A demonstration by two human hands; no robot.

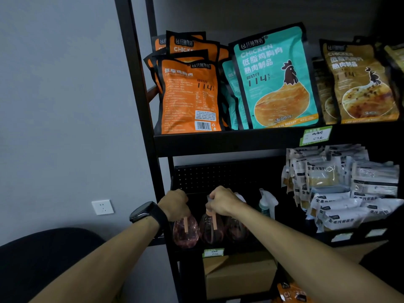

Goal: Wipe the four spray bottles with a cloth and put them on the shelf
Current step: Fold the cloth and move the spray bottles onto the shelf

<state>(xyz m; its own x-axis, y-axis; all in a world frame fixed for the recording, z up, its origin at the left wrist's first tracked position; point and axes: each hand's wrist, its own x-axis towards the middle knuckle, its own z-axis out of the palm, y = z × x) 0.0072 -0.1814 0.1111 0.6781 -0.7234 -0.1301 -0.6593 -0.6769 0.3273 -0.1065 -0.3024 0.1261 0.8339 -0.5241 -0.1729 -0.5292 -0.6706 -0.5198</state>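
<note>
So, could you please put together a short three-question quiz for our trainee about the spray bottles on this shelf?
1. True or false: both hands grip the tops of pink spray bottles.
2. How many spray bottles show on the shelf level where the hands are? A) two B) four C) six
3. Fill in: the wrist with the black watch belongs to the ___ hand.

Key
1. True: the left hand grips the leftmost pink bottle, the right hand the second pink bottle.
2. B: a third pink bottle and a teal bottle with a white trigger stand to the right.
3. Left: see the watch.
</note>
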